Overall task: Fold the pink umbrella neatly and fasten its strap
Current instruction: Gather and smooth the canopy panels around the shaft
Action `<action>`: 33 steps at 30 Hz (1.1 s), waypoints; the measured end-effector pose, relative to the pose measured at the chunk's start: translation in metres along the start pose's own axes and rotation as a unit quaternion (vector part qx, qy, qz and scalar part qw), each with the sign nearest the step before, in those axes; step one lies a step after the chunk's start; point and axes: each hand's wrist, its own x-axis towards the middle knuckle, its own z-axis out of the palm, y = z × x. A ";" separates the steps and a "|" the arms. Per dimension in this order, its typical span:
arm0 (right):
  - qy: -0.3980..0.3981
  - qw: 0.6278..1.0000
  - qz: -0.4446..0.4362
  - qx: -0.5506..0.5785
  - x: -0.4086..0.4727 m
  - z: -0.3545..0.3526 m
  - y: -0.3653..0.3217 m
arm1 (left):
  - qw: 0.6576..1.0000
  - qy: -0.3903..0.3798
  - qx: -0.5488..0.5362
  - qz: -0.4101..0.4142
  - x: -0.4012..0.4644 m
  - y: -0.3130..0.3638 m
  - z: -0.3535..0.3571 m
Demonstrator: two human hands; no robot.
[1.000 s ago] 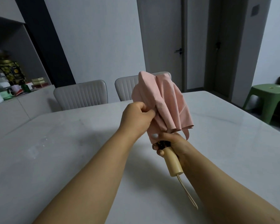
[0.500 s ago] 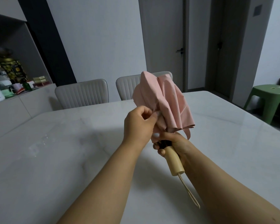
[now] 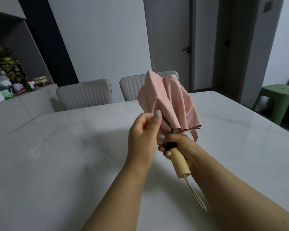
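Note:
The pink umbrella (image 3: 171, 100) is collapsed and held upright above the white marble table (image 3: 65, 155), its canopy loose in rumpled folds. My right hand (image 3: 180, 144) grips the top of its pale wooden handle (image 3: 180, 162), at the dark collar just under the fabric. A beige cord loop (image 3: 196, 196) dangles from the handle's end. My left hand (image 3: 143, 135) is at the canopy's left side, thumb raised, pinching a fold between thumb and fingers. The pink strap (image 3: 194, 135) hangs loose at the lower right rim.
Two grey padded chairs (image 3: 84, 94) stand at the table's far edge. A green plastic stool (image 3: 279, 97) is on the right by the doorway. A sideboard (image 3: 8, 90) on the left carries bottles, tins and cups.
My left hand has loosened from a fist around the canopy and now pinches a single fold with the thumb up. The right hand and handle have barely moved.

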 end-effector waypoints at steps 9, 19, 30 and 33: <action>0.001 1.000 -0.007 -0.003 0.000 -0.001 0.000 | 0.996 -0.006 0.091 -0.021 0.011 -0.002 -0.008; 0.006 0.999 -0.040 -0.005 0.007 -0.004 0.006 | 0.988 -0.021 0.145 0.055 0.001 0.009 0.004; 0.010 0.998 -0.025 -0.052 0.005 -0.005 0.003 | 0.973 -0.069 0.202 0.083 0.010 0.031 -0.003; 0.018 0.999 -0.017 -0.046 0.006 -0.005 0.003 | 0.988 -0.053 0.133 0.061 0.010 0.033 -0.011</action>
